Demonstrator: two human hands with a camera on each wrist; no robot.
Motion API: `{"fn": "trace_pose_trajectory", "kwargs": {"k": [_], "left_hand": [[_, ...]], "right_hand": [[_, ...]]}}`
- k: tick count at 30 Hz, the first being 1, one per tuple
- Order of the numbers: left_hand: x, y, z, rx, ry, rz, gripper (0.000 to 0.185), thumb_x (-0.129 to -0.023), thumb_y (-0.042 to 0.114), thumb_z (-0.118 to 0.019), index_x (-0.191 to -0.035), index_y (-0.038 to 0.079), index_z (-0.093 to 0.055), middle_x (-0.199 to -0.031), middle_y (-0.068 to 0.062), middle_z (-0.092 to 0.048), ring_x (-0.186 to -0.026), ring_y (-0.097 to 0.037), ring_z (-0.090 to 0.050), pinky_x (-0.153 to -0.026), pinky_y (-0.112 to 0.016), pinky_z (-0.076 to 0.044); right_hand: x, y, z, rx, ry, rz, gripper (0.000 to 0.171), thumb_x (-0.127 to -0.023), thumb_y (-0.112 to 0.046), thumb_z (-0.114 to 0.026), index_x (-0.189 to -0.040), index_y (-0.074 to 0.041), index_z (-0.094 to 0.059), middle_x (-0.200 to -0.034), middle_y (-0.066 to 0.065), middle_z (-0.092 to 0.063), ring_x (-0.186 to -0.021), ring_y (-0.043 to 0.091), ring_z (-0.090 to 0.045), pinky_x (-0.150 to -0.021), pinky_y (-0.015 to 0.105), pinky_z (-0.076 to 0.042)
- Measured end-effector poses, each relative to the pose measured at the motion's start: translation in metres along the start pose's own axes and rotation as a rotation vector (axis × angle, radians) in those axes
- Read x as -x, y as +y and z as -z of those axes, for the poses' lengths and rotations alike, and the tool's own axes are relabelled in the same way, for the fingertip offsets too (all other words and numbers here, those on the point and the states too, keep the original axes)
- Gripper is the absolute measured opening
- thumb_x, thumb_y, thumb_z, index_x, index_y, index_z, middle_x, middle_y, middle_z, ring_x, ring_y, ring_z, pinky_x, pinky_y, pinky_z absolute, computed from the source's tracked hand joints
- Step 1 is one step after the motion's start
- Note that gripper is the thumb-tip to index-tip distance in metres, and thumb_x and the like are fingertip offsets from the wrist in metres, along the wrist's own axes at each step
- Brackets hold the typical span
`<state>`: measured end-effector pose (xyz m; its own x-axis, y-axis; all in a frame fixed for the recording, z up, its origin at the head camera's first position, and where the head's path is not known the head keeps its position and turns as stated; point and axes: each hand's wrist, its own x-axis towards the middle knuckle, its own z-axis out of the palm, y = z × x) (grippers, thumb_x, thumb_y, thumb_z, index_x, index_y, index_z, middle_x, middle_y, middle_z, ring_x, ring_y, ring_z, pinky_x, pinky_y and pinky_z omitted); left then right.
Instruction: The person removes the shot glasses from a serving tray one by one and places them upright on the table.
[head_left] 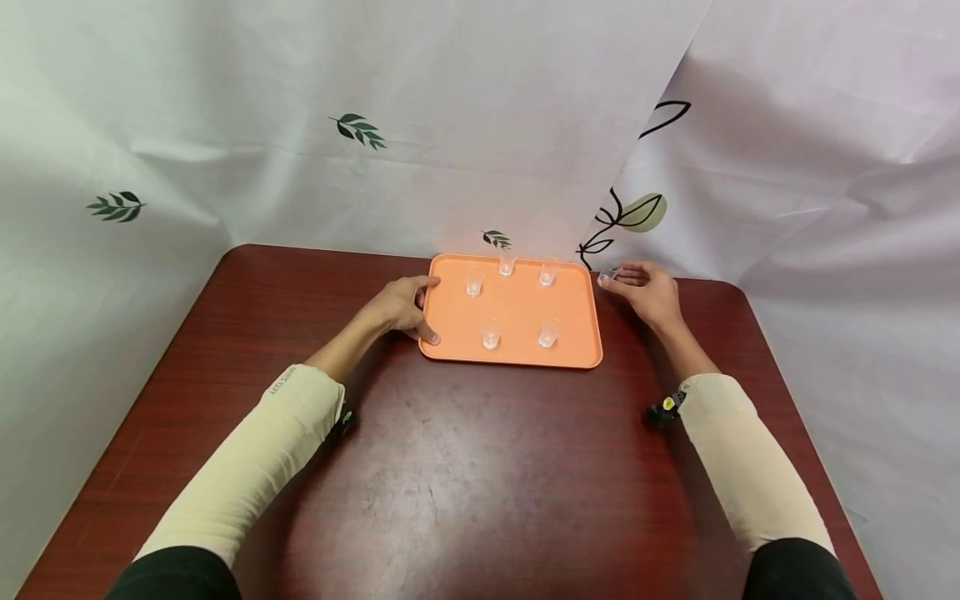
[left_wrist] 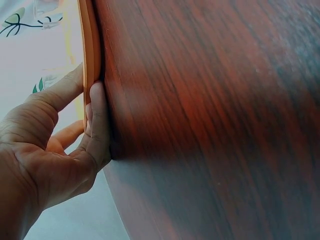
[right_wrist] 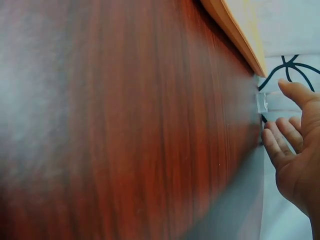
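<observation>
At the left edge of the orange tray point(head_left: 450, 333), the left hand point(head_left: 401, 307) holds the rim: the thumb point(left_wrist: 98, 120) lies along the tray's side where it meets the table, while the index finger point(left_wrist: 62, 90) reaches over the top of the rim, so the edge sits between them. Beyond the tray's far right corner, the right hand point(head_left: 651, 292) rests by a small clear cup point(head_left: 607, 275) that stands on the table just outside the tray; the wrist view shows the cup point(right_wrist: 261, 102) just in front of loosely bent fingers point(right_wrist: 274, 145), the thumb above it, and I cannot tell whether any fingertip actually touches it. Five more clear cups stand on the tray, well apart from one another: three along the far side, one at far left point(head_left: 473, 283), one at far middle point(head_left: 507, 264), one at far right point(head_left: 548, 272), and two nearer, one near middle point(head_left: 491, 334) and one near right point(head_left: 548, 332). The tray lies toward the far side of a dark red-brown wooden table point(head_left: 465, 467). Cream sleeves point(head_left: 247, 467) cover both forearms. White cloth with leaf prints point(head_left: 360, 130) hangs behind the table.
</observation>
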<state>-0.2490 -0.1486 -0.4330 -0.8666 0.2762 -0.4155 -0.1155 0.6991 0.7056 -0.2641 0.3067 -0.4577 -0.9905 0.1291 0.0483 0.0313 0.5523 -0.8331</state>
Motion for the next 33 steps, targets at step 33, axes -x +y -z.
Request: {"fn": "trace_pose_trajectory", "kwargs": {"k": [33], "left_hand": [[0.000, 0.000, 0.000, 0.065, -0.011, 0.006, 0.128, -0.072, -0.006, -0.105, -0.178, 0.014, -0.036, -0.116, -0.013, -0.045, -0.070, -0.013, -0.068, -0.068, -0.032, -0.072]], "right_hand": [[0.040, -0.019, -0.018, -0.113, -0.062, 0.090, 0.054, -0.096, -0.018, -0.092, -0.140, 0.007, -0.073, -0.132, 0.032, -0.076, -0.093, -0.011, -0.069, -0.085, 0.003, -0.058]]}}
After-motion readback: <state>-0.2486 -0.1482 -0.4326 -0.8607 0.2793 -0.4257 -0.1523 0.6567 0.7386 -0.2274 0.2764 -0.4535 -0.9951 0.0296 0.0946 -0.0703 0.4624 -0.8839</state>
